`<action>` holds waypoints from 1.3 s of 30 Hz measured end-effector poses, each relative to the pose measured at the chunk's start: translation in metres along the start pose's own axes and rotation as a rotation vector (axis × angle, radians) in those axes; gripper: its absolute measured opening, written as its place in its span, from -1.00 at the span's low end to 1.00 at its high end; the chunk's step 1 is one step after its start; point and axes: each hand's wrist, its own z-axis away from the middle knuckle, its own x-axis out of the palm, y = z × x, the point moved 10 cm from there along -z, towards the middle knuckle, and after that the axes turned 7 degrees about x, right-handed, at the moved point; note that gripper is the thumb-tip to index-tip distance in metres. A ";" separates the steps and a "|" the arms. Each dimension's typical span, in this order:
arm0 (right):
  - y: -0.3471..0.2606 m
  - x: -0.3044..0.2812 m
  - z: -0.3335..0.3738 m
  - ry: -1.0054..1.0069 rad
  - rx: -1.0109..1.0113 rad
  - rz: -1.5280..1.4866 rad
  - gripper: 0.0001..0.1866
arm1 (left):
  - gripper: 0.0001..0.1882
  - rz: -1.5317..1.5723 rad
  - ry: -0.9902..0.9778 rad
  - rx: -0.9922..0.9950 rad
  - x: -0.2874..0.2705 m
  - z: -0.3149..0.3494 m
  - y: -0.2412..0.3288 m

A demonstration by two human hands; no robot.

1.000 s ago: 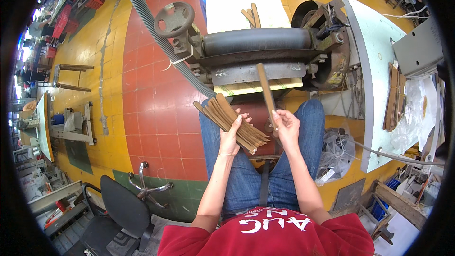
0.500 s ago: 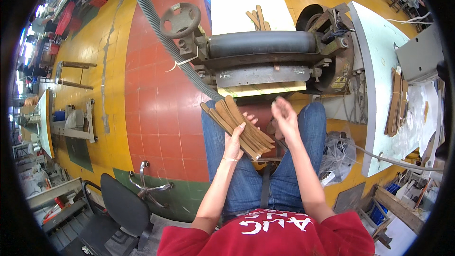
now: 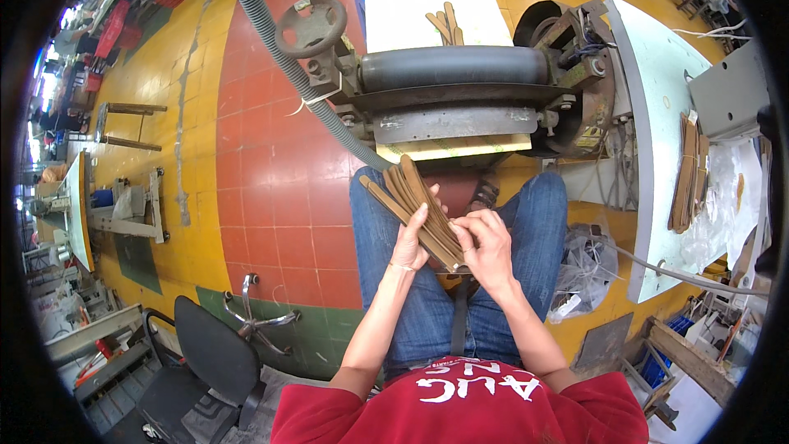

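Head view: a fanned stack of brown strips (image 3: 408,191) is held on the person's side of the roller machine (image 3: 448,100), near its front plate (image 3: 456,125) and above the lap (image 3: 419,325). The left hand (image 3: 413,238) is wrapped round the stack, thumb laid over the top. The right hand (image 3: 486,244) has its fingers curled in at the stack's right edge, seemingly pinching there; whether on one strip or several I cannot tell.

The strips lie unevenly, so a slackening left thumb could let the outer ones slip toward the floor (image 3: 271,238); two clinging together might come away as one. The machine's roller (image 3: 454,70) looks streaked, probably turning, so fingertips straying close could get caught.

Beyond the roller machine, loose strips (image 3: 449,23) lie on a white board (image 3: 394,8). To its right, another bundle (image 3: 685,185) rests on a pale table (image 3: 662,82); to its left are a handwheel (image 3: 311,27) and a grey hose (image 3: 261,29).
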 end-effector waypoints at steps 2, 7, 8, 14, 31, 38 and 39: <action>-0.027 0.004 0.007 0.010 -0.193 0.265 -0.85 | -0.39 -0.001 0.105 -0.027 -0.012 0.001 -0.006; -0.047 0.005 0.016 -0.025 -0.198 0.166 -0.71 | -0.46 0.175 -0.013 0.018 -0.001 -0.001 0.000; -0.041 0.001 0.016 -0.020 -0.113 0.115 -0.58 | -0.48 0.188 -0.045 0.037 0.003 0.000 0.005; 0.010 0.025 0.031 -0.356 0.446 -0.461 -0.54 | -0.67 -0.037 -0.303 0.067 0.038 0.007 0.023; 0.014 0.002 0.023 -0.049 0.291 0.046 -0.67 | -0.75 -0.244 0.034 0.059 0.003 0.007 0.009; 0.039 0.000 0.013 -0.061 0.383 -0.301 -0.78 | -0.73 -0.313 0.074 0.075 0.002 0.004 0.013; 0.040 -0.003 0.011 -0.035 0.352 -0.287 -0.79 | -0.73 -0.261 0.064 0.086 0.004 0.004 0.014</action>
